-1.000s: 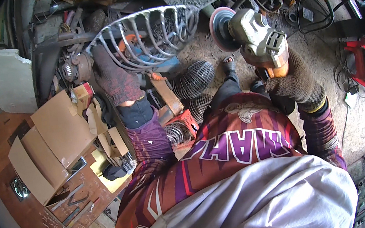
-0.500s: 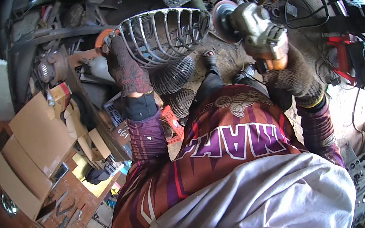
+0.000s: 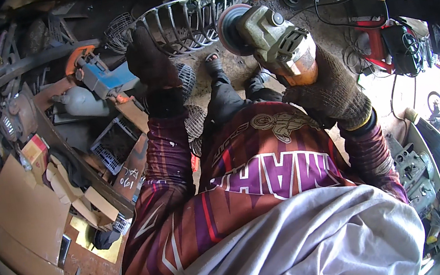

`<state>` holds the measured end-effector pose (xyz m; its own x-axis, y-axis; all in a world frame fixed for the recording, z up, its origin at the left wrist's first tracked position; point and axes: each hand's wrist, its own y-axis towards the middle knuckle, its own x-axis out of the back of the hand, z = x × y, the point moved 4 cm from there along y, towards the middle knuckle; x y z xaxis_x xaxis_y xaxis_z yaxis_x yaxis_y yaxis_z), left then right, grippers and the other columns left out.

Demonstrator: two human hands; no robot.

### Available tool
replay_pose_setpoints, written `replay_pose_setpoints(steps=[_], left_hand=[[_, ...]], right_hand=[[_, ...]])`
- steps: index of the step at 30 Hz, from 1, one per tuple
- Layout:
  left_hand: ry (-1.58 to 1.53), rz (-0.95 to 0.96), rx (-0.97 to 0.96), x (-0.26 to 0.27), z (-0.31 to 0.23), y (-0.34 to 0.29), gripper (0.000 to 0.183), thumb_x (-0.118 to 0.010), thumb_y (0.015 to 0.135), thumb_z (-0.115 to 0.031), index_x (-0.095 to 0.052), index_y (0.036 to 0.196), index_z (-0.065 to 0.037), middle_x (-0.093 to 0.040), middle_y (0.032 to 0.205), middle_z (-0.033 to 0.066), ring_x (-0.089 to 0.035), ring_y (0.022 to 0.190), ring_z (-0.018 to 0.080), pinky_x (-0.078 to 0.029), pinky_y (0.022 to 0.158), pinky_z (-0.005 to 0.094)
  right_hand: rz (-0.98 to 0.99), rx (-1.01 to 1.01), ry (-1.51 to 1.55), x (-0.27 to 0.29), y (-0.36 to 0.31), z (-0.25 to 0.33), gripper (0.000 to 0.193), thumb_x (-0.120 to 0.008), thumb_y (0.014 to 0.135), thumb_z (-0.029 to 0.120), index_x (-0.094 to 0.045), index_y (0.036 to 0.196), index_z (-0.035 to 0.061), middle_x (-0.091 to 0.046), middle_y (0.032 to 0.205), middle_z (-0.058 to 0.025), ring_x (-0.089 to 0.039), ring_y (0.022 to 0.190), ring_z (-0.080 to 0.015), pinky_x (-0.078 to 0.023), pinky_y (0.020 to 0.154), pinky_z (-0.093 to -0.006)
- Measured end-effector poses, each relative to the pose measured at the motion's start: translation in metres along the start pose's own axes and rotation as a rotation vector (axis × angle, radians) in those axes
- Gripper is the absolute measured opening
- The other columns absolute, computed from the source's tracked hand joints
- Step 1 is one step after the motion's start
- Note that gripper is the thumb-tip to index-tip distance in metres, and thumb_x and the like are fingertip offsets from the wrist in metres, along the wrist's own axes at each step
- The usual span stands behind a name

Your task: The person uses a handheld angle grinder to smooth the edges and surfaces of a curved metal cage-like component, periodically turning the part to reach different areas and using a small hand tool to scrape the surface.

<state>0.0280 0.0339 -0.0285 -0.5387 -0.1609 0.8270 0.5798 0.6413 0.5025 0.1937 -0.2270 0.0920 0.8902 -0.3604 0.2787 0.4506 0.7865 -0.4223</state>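
A round, open basket of bent metal bars [image 3: 187, 24] is held up ahead of me, its rim tilted. My left hand [image 3: 151, 60], in a dark knitted glove, is closed around the basket's left side; the fingertips are partly hidden. In my gloved right hand [image 3: 331, 92] is an angle grinder [image 3: 280, 40] with a metal head and orange body. Its disc [image 3: 234, 31] overlaps the basket's right end in view; whether they touch, I cannot tell. Below the basket, more wire baskets [image 3: 194, 121] are partly hidden behind my left forearm.
Left of me are a blue tool with an orange guard [image 3: 103, 75], a white plastic crate [image 3: 112, 143] and open cardboard boxes [image 3: 30, 212]. A red metal frame [image 3: 378, 50] and cables are at right. Metal engine parts [image 3: 413, 173] sit at lower right.
The basket and grinder now appear farther left and higher, as the whole view has shifted. The disc now overlaps the basket's right end. More of the blue tool shows.
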Motion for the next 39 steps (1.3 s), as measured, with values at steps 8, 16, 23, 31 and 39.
replay_pose_setpoints(steps=[8, 16, 23, 31, 39], left_hand=[[-0.15, 0.056, 0.081, -0.029, 0.008, -0.001, 0.024, -0.061, 0.084, -0.004, -0.058, 0.107, -0.009, -0.057, 0.079, 0.0179, -0.056, 0.071, 0.0373, -0.045, 0.056, 0.0465], [-0.164, 0.079, -0.014, -0.023, 0.002, 0.009, 0.019, -0.065, 0.081, -0.01, -0.055, 0.097, -0.006, -0.056, 0.078, 0.015, -0.056, 0.071, 0.0363, -0.043, 0.058, 0.0456], [-0.196, 0.147, 0.075, -0.018, -0.002, 0.013, 0.011, -0.061, 0.084, -0.011, -0.052, 0.088, -0.007, -0.059, 0.078, 0.0139, -0.058, 0.073, 0.0375, -0.044, 0.063, 0.0461], [-0.167, 0.117, 0.109, -0.02, 0.002, 0.008, 0.017, -0.064, 0.08, -0.012, -0.049, 0.086, -0.006, -0.057, 0.078, 0.0159, -0.056, 0.075, 0.0394, -0.043, 0.062, 0.0466], [-0.175, 0.149, 0.1, -0.022, 0.005, 0.007, 0.024, -0.069, 0.077, -0.014, -0.052, 0.091, -0.005, -0.058, 0.081, 0.0165, -0.057, 0.078, 0.0404, -0.045, 0.066, 0.0462]], right_hand=[[-0.043, -0.142, -0.051, -0.013, 0.016, 0.022, 0.076, -0.086, 0.063, 0.013, -0.049, 0.128, 0.0038, -0.063, 0.116, -0.011, -0.062, 0.103, -0.0199, -0.05, 0.088, -0.0362], [-0.079, -0.2, -0.08, -0.02, 0.019, 0.037, 0.076, -0.088, 0.063, 0.018, -0.05, 0.127, 0.0028, -0.063, 0.116, -0.0118, -0.061, 0.105, -0.0205, -0.049, 0.09, -0.0358], [-0.071, -0.141, -0.058, -0.021, 0.022, 0.029, 0.077, -0.088, 0.062, 0.017, -0.05, 0.127, 0.0028, -0.063, 0.116, -0.0109, -0.061, 0.104, -0.0201, -0.049, 0.09, -0.0358], [-0.069, -0.186, 0.093, -0.015, 0.025, 0.023, 0.081, -0.087, 0.061, 0.013, -0.048, 0.131, 0.0025, -0.061, 0.119, -0.0108, -0.06, 0.107, -0.0196, -0.049, 0.091, -0.0352], [-0.003, -0.166, 0.107, -0.013, 0.029, 0.035, 0.083, -0.089, 0.06, 0.015, -0.048, 0.131, 0.0014, -0.06, 0.121, -0.0125, -0.059, 0.108, -0.0199, -0.048, 0.092, -0.0355]])
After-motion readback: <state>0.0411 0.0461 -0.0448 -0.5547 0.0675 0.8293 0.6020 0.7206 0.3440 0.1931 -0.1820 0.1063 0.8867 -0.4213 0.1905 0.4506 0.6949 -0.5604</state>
